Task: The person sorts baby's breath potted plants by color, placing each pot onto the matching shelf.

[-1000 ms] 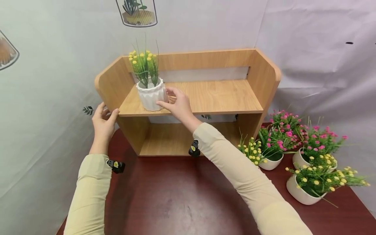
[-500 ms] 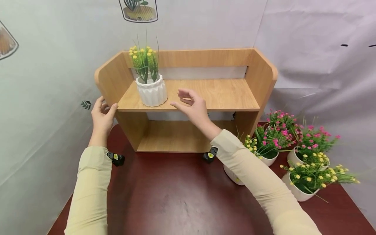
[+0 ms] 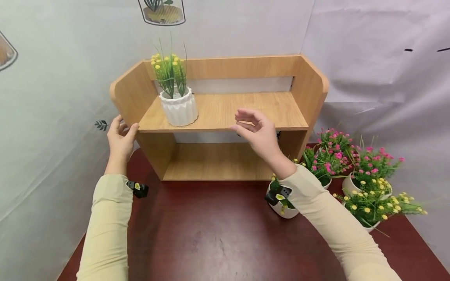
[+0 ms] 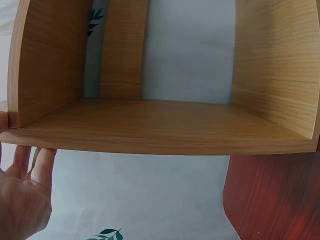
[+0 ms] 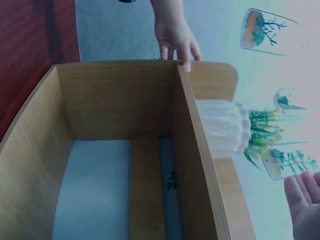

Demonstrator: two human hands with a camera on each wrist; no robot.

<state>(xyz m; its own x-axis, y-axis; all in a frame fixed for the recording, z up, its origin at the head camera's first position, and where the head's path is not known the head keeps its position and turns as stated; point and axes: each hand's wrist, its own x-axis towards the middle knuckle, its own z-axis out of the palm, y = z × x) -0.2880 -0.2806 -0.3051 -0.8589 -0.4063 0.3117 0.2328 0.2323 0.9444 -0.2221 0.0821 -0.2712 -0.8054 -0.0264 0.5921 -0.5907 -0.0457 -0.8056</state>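
Note:
A two-tier wooden desk shelf (image 3: 242, 103) stands against the wall. My left hand (image 3: 120, 140) holds its left side at the upper board, thumb on the front edge and fingers along the outer face. On the upper board's left end, a white ribbed pot (image 3: 179, 110) with yellow flowers (image 3: 166, 64) stands upright. My right hand (image 3: 261, 134) hovers in front of the board, right of that pot and apart from it, its fingers loosely bent around nothing. In the right wrist view the pot (image 5: 220, 127) appears sideways, with my right hand (image 5: 307, 205) at the lower right.
Several white pots with pink flowers (image 3: 337, 156) and yellow flowers (image 3: 377, 203) crowd the table's right side. One white pot (image 3: 284, 210) is partly hidden by my right wrist. The dark red table (image 3: 207, 230) extends in front of the shelf.
My right hand has let go of the white ribbed pot and moved right, away from it. The pot stays on the upper board. My left hand keeps its place on the shelf.

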